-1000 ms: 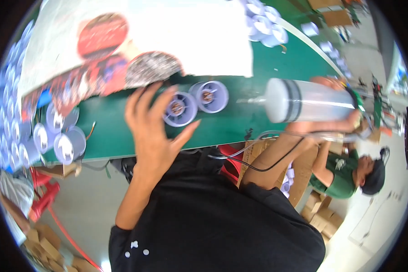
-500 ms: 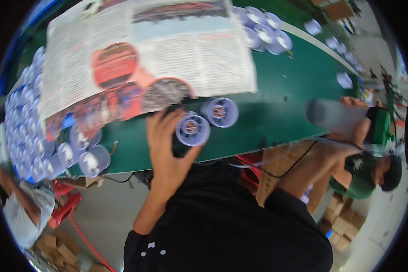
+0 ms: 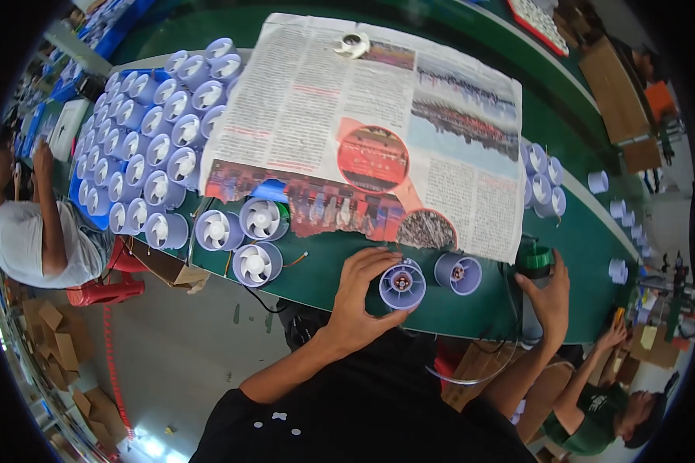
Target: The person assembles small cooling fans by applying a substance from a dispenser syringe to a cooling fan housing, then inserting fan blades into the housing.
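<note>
Fingers of the left hand (image 3: 357, 309) curl partway open around a lavender fan housing (image 3: 401, 283) on the green bench (image 3: 475, 312), thumb and fingertips at its rim. Just beside it stands a second housing (image 3: 458, 274). The right hand (image 3: 548, 301) has fingers spread about a green cap (image 3: 534, 261); whether they grip, I cannot tell. The newspaper (image 3: 293, 116) carries dense printed columns, too small to read.

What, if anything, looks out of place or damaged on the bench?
Two things. The newspaper has a ragged, torn-looking lower edge. On its upper part lies a single loose white fan wheel, which looks stray because the other wheels at left sit inside lilac housings.
</note>
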Available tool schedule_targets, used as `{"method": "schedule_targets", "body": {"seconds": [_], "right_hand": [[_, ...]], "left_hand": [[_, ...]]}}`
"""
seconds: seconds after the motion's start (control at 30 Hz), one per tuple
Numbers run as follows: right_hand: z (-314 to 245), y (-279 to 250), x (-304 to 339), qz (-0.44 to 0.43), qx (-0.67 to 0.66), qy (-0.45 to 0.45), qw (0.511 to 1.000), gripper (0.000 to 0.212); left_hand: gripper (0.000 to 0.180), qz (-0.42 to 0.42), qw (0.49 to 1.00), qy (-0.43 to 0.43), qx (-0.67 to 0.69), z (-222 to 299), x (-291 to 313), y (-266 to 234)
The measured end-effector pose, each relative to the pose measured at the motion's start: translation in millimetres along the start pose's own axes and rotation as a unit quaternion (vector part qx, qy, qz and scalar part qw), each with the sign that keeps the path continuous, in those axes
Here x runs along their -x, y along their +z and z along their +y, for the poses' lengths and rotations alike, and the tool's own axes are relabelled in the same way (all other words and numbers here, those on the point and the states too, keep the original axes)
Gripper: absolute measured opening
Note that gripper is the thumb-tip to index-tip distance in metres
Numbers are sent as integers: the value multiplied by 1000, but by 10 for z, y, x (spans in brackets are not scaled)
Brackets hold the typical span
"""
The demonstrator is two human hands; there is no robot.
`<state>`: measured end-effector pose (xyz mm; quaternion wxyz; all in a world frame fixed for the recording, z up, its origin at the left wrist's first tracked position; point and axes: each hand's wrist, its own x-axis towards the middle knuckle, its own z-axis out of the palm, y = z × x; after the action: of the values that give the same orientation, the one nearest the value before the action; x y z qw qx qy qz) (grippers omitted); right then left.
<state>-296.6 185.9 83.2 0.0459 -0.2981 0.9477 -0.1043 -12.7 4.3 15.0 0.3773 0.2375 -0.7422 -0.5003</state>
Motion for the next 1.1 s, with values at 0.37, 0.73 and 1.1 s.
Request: {"method": "schedule_targets", "body": {"seconds": [0.37,0.73,1.1], "right_hand": [[-2933,23,-1165,144,-12,-580,802,17],[-3218,445,-1523,265,161,-699,644,11],[-2026,-195,-304,104,-206,-600,766,17]], "left_hand": [[65,6,999,26,-27,38,-18,95],[64,25,998,19,-57,68,65,94],[60,-69,992,-99,-26,503,113,-418]]}}
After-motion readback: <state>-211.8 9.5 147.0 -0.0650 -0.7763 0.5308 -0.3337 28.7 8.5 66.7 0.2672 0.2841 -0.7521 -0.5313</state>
